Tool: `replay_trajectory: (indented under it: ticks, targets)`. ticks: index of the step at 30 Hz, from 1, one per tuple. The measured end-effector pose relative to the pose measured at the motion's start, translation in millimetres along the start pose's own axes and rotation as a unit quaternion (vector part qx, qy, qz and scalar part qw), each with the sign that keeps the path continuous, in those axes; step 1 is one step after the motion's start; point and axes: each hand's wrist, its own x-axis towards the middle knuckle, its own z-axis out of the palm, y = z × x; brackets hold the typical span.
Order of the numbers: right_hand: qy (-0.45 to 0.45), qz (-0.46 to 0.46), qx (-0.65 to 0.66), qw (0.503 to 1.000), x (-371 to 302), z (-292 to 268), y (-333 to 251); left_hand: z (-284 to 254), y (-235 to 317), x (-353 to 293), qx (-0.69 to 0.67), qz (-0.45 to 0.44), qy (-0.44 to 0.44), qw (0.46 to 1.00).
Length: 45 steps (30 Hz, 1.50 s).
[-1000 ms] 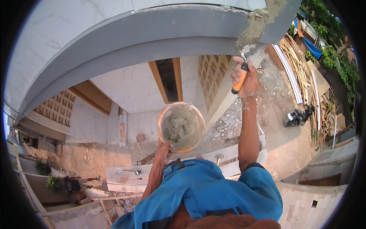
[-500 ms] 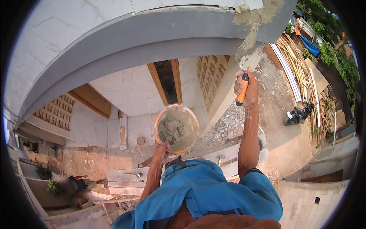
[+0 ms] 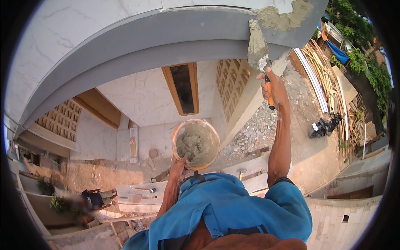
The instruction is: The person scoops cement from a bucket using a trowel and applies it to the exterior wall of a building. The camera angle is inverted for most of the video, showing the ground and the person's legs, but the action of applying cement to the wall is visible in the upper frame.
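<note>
Bright daylight — bowed edges; black corners

Trowel (image 3: 257,46) now aslant leftward rather than rightward, tip at the left edge of the mortar patch (image 3: 285,21).

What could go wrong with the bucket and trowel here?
1. Spill: the left grip holds the bucket by one side; if it slips, the mortar inside might tip out.
2. Drop: the trowel in the right grip looks coated with mortar; some could slide off.
</note>
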Motion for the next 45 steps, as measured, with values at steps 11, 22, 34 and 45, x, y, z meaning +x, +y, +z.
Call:
replay_trajectory:
  ticks: [11,22,34,45]
  targets:
    - [0.025,-0.096,0.154,0.983,44.5,72.0,5.9,2.3,3.3,-8.1,0.009,-0.011,0.016,1.0]
    - [-0.005,-0.087,0.267,0.96,27.4,50.2,-14.9,12.5,10.9,-24.3,0.007,-0.001,0.01,1.0]
    - [-0.067,0.036,0.048,0.996,-62.2,68.0,69.6,-7.7,6.8,-10.9,0.027,0.016,0.004,1.0]
    - [-0.246,-0.037,-0.496,0.832,-160.4,78.9,163.3,-14.1,-8.3,-13.5,0.156,0.139,0.032,0.978]
